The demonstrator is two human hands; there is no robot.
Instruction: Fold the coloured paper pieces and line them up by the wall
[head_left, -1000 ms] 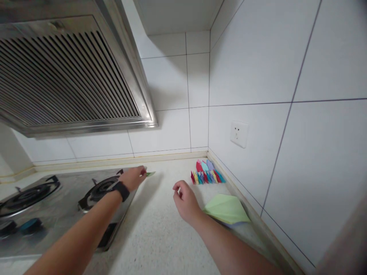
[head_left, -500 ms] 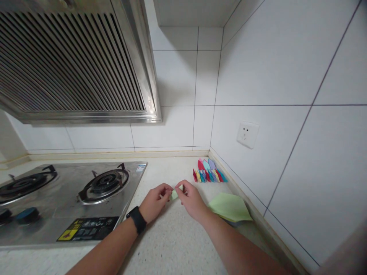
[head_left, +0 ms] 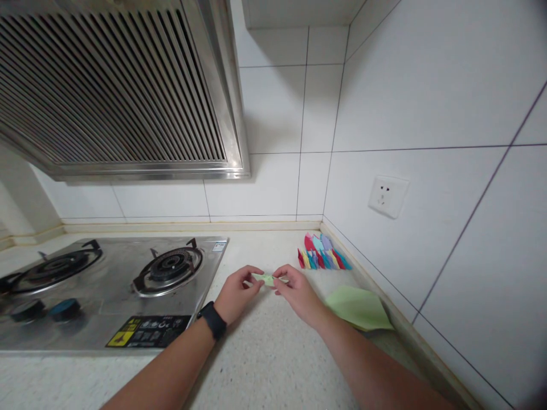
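Observation:
A small folded piece of light green paper (head_left: 268, 279) is stretched between my two hands just above the counter. My left hand (head_left: 239, 291), with a black watch on its wrist, pinches the paper's left end between thumb and fingers. The right end is pinched by my right hand (head_left: 296, 291), whose fingertips partly cover it. Beyond my right hand, several small folded paper pieces (head_left: 322, 260) in red, yellow, blue and other colours stand in rows. Light green paper sheets (head_left: 359, 307) lie beside my right forearm, which hides part of them.
A steel gas hob (head_left: 115, 304) with two burners occupies the left of the counter (head_left: 273, 353). Above it hangs a range hood (head_left: 115, 91). White tiled walls meet behind the counter, and a socket (head_left: 388, 196) is on the right wall.
The view has shifted slightly, so things sit farther right. My hands have moved a little apart, and the green paper between them now looks like a narrower, level strip.

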